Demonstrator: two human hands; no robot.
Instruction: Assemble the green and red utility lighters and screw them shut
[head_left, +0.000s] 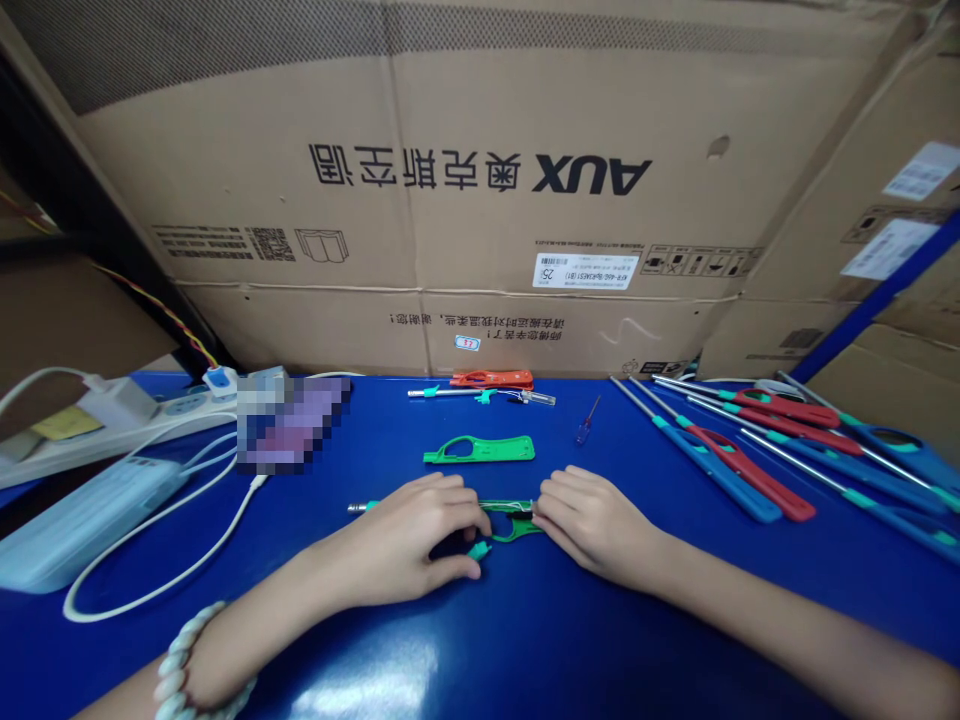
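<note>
A green lighter handle half [517, 530] lies on the blue table, with a metal tube [358, 508] at its left end and thin wires and a black part inside. Across the tube rests my left hand [420, 535], its thumb and index finger closing around a small teal trigger [479, 550]. My right hand [596, 525] is closed at the right end of the handle half, fingertips pressed beside the black part; its palm side is hidden. The other green handle half [480, 450] lies just beyond both hands.
Farther back are an orange handle half [491, 379], a tube assembly [450, 393] and a small screwdriver [589, 420]. Several long lighters [727, 470] lie at the right. A power bank [90, 515], cables and a power strip [187, 408] occupy the left. Cardboard [465, 230] walls the back.
</note>
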